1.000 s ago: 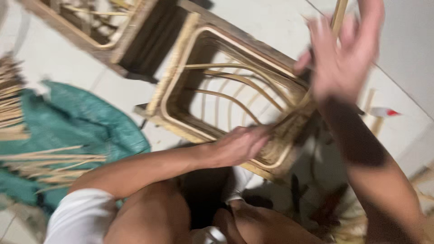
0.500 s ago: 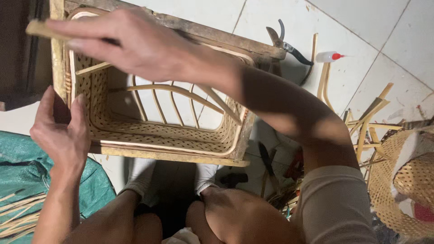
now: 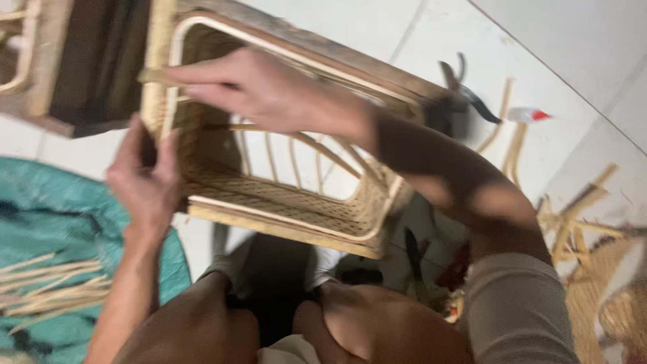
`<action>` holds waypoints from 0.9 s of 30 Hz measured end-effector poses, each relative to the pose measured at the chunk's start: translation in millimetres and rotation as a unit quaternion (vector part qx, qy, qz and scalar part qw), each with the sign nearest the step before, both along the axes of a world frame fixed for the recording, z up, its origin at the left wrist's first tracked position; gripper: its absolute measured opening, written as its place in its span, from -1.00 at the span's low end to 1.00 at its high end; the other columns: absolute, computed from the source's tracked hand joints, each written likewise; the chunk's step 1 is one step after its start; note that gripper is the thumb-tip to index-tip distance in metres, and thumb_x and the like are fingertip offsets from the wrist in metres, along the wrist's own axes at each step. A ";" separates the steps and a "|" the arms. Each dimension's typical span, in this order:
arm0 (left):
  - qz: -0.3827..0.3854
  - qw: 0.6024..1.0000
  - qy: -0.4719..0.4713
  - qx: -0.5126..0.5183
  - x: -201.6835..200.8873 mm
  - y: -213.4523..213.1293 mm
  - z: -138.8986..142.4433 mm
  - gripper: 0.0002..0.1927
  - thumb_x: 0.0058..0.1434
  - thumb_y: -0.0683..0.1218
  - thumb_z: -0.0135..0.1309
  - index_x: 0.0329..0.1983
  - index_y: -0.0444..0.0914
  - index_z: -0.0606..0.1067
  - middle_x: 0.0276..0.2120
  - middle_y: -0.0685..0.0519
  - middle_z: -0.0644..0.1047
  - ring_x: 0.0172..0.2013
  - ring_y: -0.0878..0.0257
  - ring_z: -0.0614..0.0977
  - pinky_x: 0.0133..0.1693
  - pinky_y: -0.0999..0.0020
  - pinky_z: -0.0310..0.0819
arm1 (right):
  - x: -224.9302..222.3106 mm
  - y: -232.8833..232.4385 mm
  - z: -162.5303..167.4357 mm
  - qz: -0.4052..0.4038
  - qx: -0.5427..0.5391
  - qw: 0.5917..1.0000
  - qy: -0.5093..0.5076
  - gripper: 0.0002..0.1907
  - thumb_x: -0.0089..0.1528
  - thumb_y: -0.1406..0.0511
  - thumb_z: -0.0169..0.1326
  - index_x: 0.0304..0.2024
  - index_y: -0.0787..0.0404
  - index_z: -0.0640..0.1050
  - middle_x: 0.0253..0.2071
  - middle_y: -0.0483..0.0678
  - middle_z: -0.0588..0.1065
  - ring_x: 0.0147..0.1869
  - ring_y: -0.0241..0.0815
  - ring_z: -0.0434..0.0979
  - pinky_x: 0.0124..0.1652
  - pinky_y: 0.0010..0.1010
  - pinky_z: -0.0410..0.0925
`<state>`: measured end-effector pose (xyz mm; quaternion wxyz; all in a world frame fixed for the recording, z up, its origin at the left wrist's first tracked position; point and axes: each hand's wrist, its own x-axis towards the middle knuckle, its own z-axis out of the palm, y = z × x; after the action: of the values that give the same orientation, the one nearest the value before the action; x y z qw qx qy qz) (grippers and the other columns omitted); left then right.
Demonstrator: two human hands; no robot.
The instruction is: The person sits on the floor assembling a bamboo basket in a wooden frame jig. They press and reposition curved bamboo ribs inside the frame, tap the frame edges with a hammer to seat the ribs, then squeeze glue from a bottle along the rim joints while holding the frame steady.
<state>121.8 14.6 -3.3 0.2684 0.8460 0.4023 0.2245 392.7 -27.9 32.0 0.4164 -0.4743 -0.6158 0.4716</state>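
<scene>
A rectangular rattan basket frame (image 3: 290, 209) with partly woven walls and bare upright ribs stands tilted on the floor in front of my knees. My left hand (image 3: 145, 178) grips its left corner from outside. My right hand (image 3: 259, 87) reaches across the top and pinches a thin rattan strip (image 3: 153, 75) at the basket's upper left rim. The picture is blurred by motion.
A teal sheet (image 3: 60, 222) with loose rattan strips (image 3: 47, 286) lies at the left. Pruning shears (image 3: 465, 91) and a small white bottle with a red tip (image 3: 529, 114) lie beyond the basket. Rattan offcuts (image 3: 579, 222) are at the right, another wooden frame (image 3: 40, 61) at top left.
The basket has been turned and pulled closer. My right hand came down from the air onto the rim and took the strip; my left hand shifted to the left corner.
</scene>
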 end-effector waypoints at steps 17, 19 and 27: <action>-0.047 0.997 0.014 0.058 16.3 22.4 -2.0 -0.37 0.17 -0.36 0.20 0.33 -0.17 0.47 0.28 -0.08 0.50 0.28 -0.12 0.53 0.29 0.09 0.48 | -4.0 32.7 -26.3 0.146 -0.221 0.957 -0.116 -0.52 0.42 0.07 -0.19 0.36 -0.01 0.39 -0.02 0.16 0.56 -0.48 -0.28 0.43 -0.32 -0.35 0.54; -0.056 0.997 0.024 0.049 16.3 22.1 1.7 -0.33 0.11 -0.39 0.19 0.33 -0.16 0.48 0.27 -0.04 0.51 0.30 -0.13 0.51 0.29 0.10 0.47 | -3.5 32.7 -21.0 0.152 -0.281 0.935 -0.153 -0.50 0.38 0.06 -0.19 0.35 -0.05 0.39 -0.21 0.14 0.62 -0.61 -0.23 0.40 -0.32 -0.36 0.52; -0.059 0.996 0.029 0.067 13.6 20.2 -0.4 -0.35 0.03 -0.40 0.18 0.24 -0.23 0.53 0.24 -0.07 0.54 0.26 -0.18 0.54 0.26 0.09 0.48 | -17.9 48.3 9.3 0.181 -0.200 0.950 -0.155 -0.51 0.39 0.05 -0.12 0.33 0.02 0.44 -0.41 -0.06 0.58 -0.62 -0.34 0.44 -0.41 -0.49 0.44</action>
<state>135.4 34.8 -3.6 0.2117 0.8905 0.3435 0.2104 374.8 20.4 41.3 0.1201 -0.4955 -0.6414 0.5733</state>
